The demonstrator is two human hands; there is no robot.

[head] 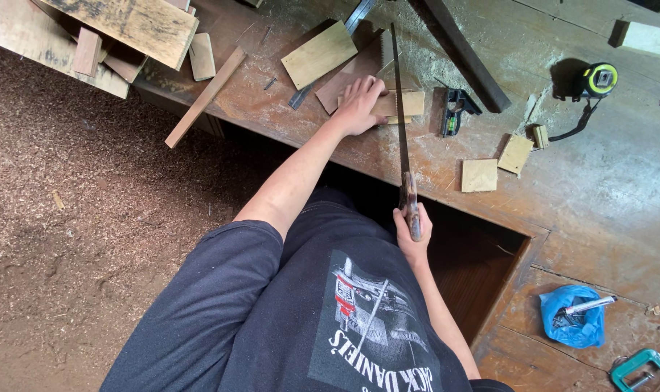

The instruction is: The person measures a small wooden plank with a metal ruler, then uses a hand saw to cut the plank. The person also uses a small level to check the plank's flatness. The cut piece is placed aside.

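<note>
I see my left hand (360, 104) pressed flat, fingers spread, on a small wood block (401, 104) at upper centre near the workbench (605, 181) edge, my right hand (411, 231) fisted around the handsaw (400, 109) handle, blade crossing the block, open bench rightward.

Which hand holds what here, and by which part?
Right hand grips the hand saw by its wooden handle. Left hand presses flat on the small wood block on the workbench, pinning it rather than gripping it.

Right hand (411, 231) saws block (406, 103); left hand (359, 105) steadies it.
</note>
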